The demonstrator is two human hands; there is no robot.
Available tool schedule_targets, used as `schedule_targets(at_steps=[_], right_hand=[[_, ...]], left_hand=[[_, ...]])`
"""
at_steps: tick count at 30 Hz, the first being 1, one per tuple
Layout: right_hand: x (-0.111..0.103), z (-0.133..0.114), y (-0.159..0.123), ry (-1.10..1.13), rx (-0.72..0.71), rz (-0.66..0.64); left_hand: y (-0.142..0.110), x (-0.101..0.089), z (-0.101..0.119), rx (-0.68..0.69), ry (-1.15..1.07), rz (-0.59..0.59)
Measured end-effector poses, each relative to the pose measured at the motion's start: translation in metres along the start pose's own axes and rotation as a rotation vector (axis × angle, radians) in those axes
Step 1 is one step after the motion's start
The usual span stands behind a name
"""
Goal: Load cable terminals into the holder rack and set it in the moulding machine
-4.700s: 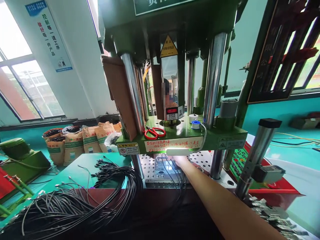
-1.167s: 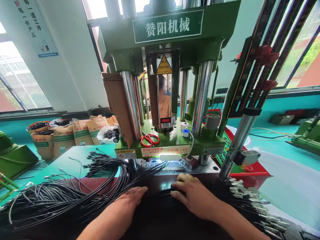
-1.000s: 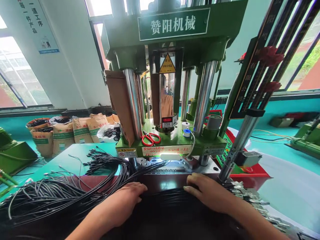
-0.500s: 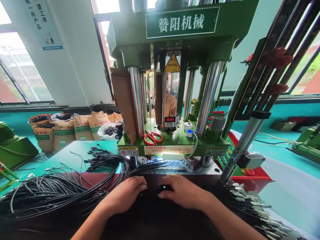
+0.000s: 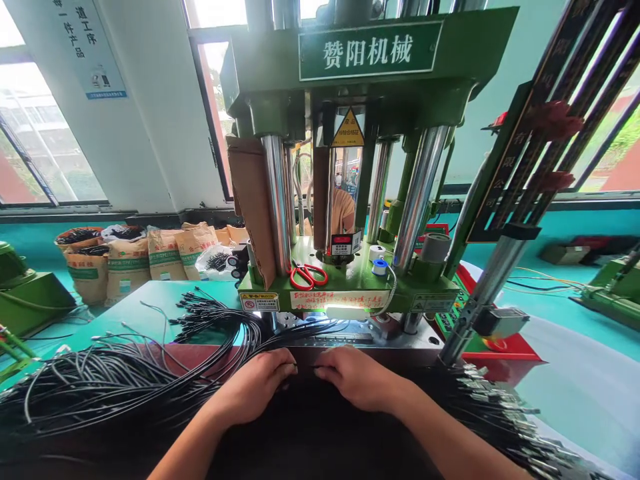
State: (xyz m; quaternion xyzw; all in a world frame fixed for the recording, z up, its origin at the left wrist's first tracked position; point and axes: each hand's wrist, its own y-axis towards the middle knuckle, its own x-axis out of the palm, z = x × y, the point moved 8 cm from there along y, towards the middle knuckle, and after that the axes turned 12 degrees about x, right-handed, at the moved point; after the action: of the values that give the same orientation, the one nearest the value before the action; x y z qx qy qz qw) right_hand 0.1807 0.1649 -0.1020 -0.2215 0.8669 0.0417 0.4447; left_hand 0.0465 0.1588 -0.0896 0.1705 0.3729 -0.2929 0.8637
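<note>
Low in front of the green press (image 5: 280,100), my left hand (image 5: 263,388) is closed, thumb pressed to the fingers. A dark bit shows at its fingertips, too small and dark to name. My right hand (image 5: 357,381) faces it across a narrow gap, also pinched, with a tiny dark tip at its fingers. Beside my left wrist lies a big bundle of black cables (image 5: 125,380), some of them running up toward the lit metal mould plate (image 5: 340,339) under the press. Right of my right forearm rests another pile of black cables with silvery connector ends (image 5: 500,407).
Red-handled scissors (image 5: 309,275) and a small blue-and-white spool (image 5: 380,267) sit on the press ledge. A metal post (image 5: 480,300) rises at the right, near a red-edged control panel (image 5: 450,313). Paper sacks (image 5: 129,267) stand at the far left. Another person (image 5: 343,208) is partly visible behind the press.
My right hand's thumb and fingers have come together from a looser, parted grip. The left hand has shifted very slightly; the cable piles look the same.
</note>
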Motion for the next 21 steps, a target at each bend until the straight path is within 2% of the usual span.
schedule_targets(at_steps=[6,10,15,21], right_hand=[[0.000,-0.003,-0.002,-0.033,-0.004,0.024],[0.000,-0.003,-0.002,-0.022,0.017,0.006],[-0.004,-0.012,-0.006,0.027,-0.037,0.023],[-0.004,-0.008,-0.006,-0.003,0.016,-0.011]], left_hand=[[-0.002,0.004,-0.004,-0.055,0.038,0.004],[-0.002,0.006,-0.004,-0.037,0.064,0.027],[-0.001,0.008,-0.006,-0.081,0.035,-0.035],[-0.001,0.009,-0.009,-0.106,0.036,-0.033]])
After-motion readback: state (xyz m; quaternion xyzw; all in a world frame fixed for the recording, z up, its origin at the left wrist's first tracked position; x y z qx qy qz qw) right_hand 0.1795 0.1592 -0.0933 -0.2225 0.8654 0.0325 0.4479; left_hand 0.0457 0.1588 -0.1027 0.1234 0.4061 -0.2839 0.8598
